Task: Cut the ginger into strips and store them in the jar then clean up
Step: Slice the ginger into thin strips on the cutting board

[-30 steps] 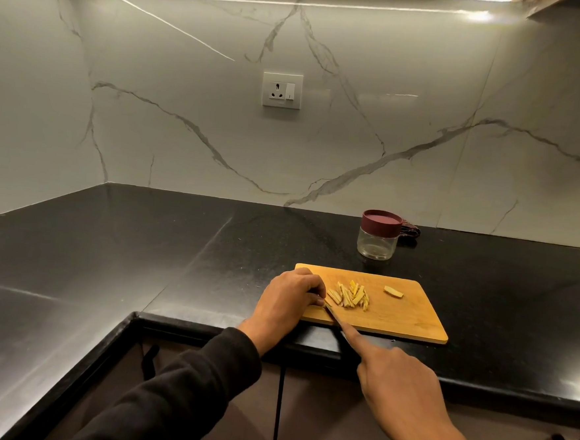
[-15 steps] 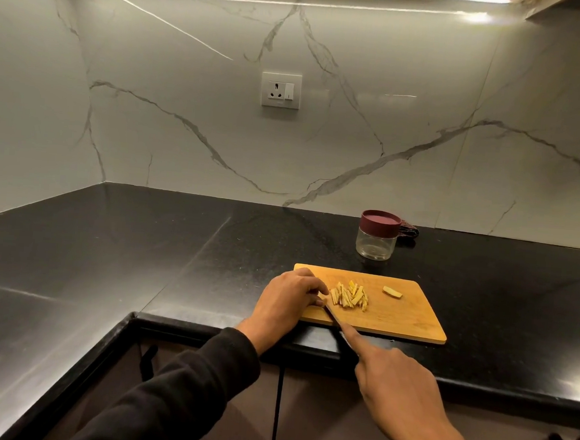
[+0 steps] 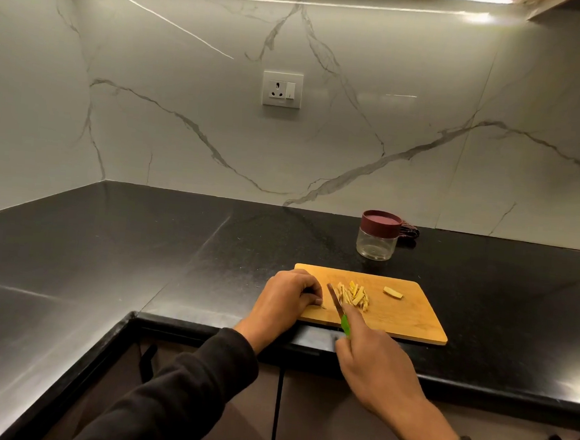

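A wooden cutting board (image 3: 408, 317) lies on the black counter near its front edge. A small pile of ginger strips (image 3: 353, 294) sits on the board, and one thicker ginger piece (image 3: 392, 292) lies apart to the right. My right hand (image 3: 378, 367) grips a knife (image 3: 336, 297) with a green handle, index finger along its spine, the blade just left of the strips. My left hand (image 3: 286, 298) rests on the board's left end with fingers curled, a thin sliver by its fingertips. A glass jar (image 3: 377, 242) with a maroon lid stands behind the board.
A dark patterned cloth (image 3: 408, 232) lies behind the jar against the marble wall. A wall socket (image 3: 282, 89) sits above the counter. The black counter (image 3: 142, 250) runs left into a corner. Cabinet doors with dark handles are below the counter edge.
The knife has shifted away from my left hand's fingertips toward the strip pile, and its green handle now shows. My left hand stayed on the board's left end.
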A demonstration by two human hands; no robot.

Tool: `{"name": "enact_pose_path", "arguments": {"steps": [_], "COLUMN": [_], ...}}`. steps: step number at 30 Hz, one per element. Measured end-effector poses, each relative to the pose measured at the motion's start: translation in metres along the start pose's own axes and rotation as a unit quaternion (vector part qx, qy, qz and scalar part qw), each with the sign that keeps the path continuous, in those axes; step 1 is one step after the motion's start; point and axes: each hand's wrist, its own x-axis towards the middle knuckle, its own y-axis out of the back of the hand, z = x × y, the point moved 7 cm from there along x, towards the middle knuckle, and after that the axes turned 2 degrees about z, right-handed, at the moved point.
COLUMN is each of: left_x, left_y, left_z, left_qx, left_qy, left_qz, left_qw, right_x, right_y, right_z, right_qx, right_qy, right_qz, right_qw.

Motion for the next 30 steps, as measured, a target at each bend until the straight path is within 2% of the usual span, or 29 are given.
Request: {"name": "enact_pose_path", "arguments": {"steps": [5, 30], "left_x": [-0.001, 0.001], "left_y": [0.0, 0.0], "left_z": [0.004, 0.0], "left_qx": [0.02, 0.023], "left_qy": [-0.017, 0.02], "left_qz": [0.007, 0.017], "left_qw": [1.0, 0.999], "right_x": [0.011, -0.001], "right_y": [-0.006, -0.007], "right_z": [-0.008, -0.004], "right_qx": [0.008, -0.088], "right_qy": [0.019, 0.027], "right_qz": [-0.019, -0.04], "right_qw": [1.0, 0.995]}}
